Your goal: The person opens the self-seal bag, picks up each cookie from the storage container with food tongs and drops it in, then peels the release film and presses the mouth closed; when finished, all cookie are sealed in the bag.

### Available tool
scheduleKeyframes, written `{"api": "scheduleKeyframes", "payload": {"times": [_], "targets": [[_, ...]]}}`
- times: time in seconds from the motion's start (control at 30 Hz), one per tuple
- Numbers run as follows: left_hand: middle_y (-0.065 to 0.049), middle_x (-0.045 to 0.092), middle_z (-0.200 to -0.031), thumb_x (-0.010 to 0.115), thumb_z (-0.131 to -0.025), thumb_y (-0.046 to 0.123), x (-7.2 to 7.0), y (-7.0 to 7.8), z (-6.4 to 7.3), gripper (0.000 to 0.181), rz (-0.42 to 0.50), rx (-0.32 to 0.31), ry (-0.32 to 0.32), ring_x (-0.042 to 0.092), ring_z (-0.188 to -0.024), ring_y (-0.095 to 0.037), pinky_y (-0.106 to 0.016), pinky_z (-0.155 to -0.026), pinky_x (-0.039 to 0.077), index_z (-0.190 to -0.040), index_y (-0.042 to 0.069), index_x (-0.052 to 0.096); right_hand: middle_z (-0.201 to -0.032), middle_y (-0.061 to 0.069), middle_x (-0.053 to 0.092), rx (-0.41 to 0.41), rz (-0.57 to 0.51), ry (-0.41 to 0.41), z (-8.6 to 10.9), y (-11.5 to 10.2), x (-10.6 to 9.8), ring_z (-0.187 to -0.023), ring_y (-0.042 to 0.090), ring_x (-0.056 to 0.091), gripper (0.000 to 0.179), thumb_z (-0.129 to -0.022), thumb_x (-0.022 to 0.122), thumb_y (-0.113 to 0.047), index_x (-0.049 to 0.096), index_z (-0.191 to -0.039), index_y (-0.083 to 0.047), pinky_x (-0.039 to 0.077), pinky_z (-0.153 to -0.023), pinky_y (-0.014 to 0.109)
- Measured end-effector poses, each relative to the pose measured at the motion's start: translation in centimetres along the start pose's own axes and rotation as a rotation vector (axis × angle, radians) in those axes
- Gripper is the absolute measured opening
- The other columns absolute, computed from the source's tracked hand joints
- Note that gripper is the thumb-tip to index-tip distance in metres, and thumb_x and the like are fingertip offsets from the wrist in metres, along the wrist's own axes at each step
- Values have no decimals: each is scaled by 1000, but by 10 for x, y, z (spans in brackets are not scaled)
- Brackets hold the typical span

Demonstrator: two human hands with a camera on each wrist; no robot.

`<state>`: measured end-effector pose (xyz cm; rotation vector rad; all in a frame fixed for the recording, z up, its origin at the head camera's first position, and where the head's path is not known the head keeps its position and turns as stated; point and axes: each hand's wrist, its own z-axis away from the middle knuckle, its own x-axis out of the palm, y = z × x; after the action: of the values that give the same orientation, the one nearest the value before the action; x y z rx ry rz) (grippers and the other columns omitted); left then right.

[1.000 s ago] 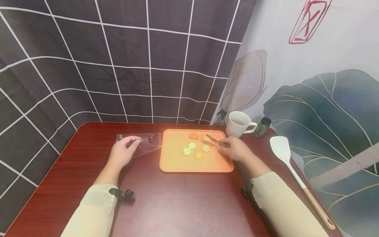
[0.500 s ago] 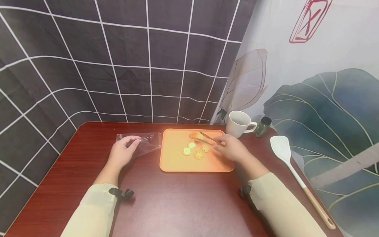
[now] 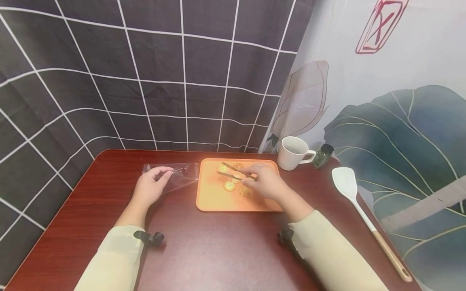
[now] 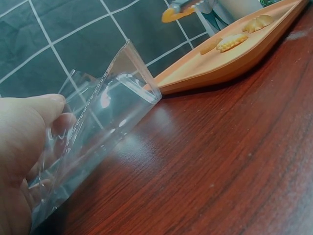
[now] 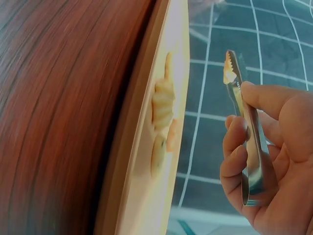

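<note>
Over the orange tray, in the grip of metal tongs

Raised above the tray's left half: a yellow biscuit, caught between toothed tips. Looks light, dry and brittle, likely to crumble under a hard squeeze; probably best taken across the thicker middle, gently, rather than by a thin rim. Grips the tongs in curled fingers with the right hand. Seems springy and smooth in the metal, with teeth to bite against slipping.

To the left, pinches the film of a clear bag between thumb and fingers of the left hand. Thin, glossy and creased, with a serrated edge; likely slippery, floppy and easily collapsed, so best held at that edge. Cannot tell whether touching the tray.

On the tray, low-rimmed and matte with rounded corners, more biscuits: a round one with a crimped edge, a fan-ridged one, others partly hidden. Underneath, red-brown wood grain on a glossy tabletop. Beyond, to the right, a white mug, glazed-looking and handled.
</note>
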<state>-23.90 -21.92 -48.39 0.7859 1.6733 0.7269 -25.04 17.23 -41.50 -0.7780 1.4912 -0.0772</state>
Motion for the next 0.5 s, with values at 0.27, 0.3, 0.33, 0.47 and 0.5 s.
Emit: {"api": "scheduleKeyframes", "payload": {"times": [0.27,0.3,0.33,0.47,0.5], "targets": [[-16,80,-122,64,-108,33,1,-1,-1,32,5,10,11,74,-116,-38,-56,-106,53,-128,10,76,-129,6,78,12,-14,-53,-16,-24,16,-125,27,70,41,-99,77,-29,73,-138,-15,54,-108,50],[-16,80,-122,64,-108,33,1,-1,-1,32,3,9,11,74,-116,-38,-56,-106,53,-128,10,76,-126,6,78,12,-20,-58,-19,-25,19,-121,26,70,41,-98,77,-29,74,-137,-16,55,-106,48],[-16,80,-122,64,-108,33,1,-1,-1,32,2,7,11,74,-115,-38,-56,-105,54,-128,10,76,-123,4,78,12,-24,-61,-22,-27,22,-118,24,70,41,-98,78,-28,74,-137,-16,55,-104,46],[-16,80,-123,64,-109,34,0,-1,0,33,-1,-1,6,73,-116,-38,-57,-105,53,-128,11,76,-115,3,78,-3,-29,-72,-31,-32,31,-111,21,69,38,-98,78,-26,75,-135,-16,56,-100,43],[-16,79,-123,63,-109,34,0,0,0,33,0,-1,5,73,-117,-38,-57,-106,53,-128,11,76,-115,3,78,-7,-31,-76,-33,-33,33,-111,21,69,37,-98,78,-26,76,-134,-16,56,-100,43]]}}
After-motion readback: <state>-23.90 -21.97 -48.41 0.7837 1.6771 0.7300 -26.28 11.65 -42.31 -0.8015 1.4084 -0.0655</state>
